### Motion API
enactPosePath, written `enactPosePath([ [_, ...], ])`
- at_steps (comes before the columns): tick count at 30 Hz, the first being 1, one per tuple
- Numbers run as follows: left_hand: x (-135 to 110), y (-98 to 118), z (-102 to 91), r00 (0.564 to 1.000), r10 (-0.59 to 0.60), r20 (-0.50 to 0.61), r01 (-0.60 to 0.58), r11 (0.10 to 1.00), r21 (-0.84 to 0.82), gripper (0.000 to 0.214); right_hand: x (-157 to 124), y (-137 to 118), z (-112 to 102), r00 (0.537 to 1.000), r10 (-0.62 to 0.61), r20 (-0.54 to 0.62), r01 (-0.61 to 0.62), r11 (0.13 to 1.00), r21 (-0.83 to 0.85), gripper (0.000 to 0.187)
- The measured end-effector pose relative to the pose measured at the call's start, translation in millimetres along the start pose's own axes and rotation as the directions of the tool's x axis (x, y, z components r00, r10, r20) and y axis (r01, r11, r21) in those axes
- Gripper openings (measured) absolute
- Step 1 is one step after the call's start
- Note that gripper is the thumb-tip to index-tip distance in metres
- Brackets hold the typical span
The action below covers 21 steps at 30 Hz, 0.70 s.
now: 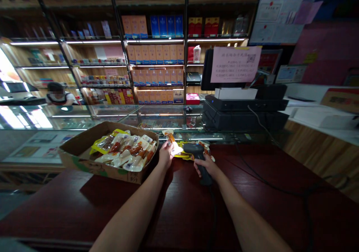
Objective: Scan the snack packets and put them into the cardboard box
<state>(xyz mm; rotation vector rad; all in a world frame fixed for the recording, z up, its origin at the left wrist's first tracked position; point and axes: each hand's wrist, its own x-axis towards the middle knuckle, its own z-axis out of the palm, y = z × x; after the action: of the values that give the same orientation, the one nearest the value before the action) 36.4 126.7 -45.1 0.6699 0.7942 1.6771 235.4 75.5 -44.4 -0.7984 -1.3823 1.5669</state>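
My left hand (166, 154) is closed on a clear vacuum-packed snack (169, 136) with a reddish-brown piece of food inside. White light falls on the packet's lower end. A black barcode scanner (206, 177) is in my right hand (206, 165), fingers wrapped round its handle, its head pointed left at the packet. Behind the scanner, yellow-edged packets (185, 155) lie on the table, partly hidden. To the left of my left hand stands an open cardboard box (109, 171) with several similar snack packets (134, 147) and a yellow-edged bag (108, 141) in it.
The dark red table (179, 214) carries the scanner's cable (269, 186) on the right. Beyond are a glass counter (157, 111) and a monitor (208, 70) with a pink notice. Boxed goods (155, 54) fill the back shelves. A person (60, 94) is at the far left.
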Motion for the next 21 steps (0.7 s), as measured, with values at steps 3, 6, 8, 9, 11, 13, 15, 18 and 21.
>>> enactPosePath([
  [3,-3,-1,5.8,0.996,-0.057,0.068,0.053,0.997,0.063,0.039,-4,-14,-21,0.989,-0.039,-0.139,0.045,0.998,0.036,0.032],
  [6,-5,-6,16.9,0.974,-0.129,0.187,0.105,0.986,0.13,0.04,-13,-28,-47,0.961,-0.073,-0.265,0.105,0.988,0.111,0.032],
  [8,-5,-12,26.9,0.965,-0.146,0.218,0.106,0.977,0.186,0.042,-18,-34,-63,0.945,-0.101,-0.31,0.158,0.974,0.164,0.033],
  [9,-4,-14,32.6,0.966,-0.143,0.213,0.098,0.972,0.212,0.043,-20,-35,-69,0.939,-0.114,-0.326,0.182,0.965,0.187,0.034],
  [11,-3,-19,45.4,0.977,-0.13,0.168,0.083,0.961,0.265,0.049,-22,-35,-78,0.925,-0.135,-0.356,0.224,0.949,0.222,0.034],
  [13,-1,-21,59.5,0.985,-0.121,0.124,0.075,0.942,0.328,0.056,-22,-33,-84,0.913,-0.148,-0.38,0.254,0.935,0.247,0.033],
  [15,1,-23,73.4,0.985,-0.13,0.117,0.074,0.918,0.391,0.061,-20,-30,-88,0.909,-0.156,-0.388,0.27,0.928,0.259,0.032],
  [18,8,-24,87.7,0.983,-0.149,0.105,0.075,0.857,0.509,0.063,-18,-28,-91,0.911,-0.165,-0.377,0.277,0.924,0.265,0.032],
  [21,18,-21,88.0,0.995,-0.079,0.063,0.008,0.684,0.73,0.057,-18,-28,-89,0.914,-0.174,-0.367,0.285,0.919,0.274,0.032],
])
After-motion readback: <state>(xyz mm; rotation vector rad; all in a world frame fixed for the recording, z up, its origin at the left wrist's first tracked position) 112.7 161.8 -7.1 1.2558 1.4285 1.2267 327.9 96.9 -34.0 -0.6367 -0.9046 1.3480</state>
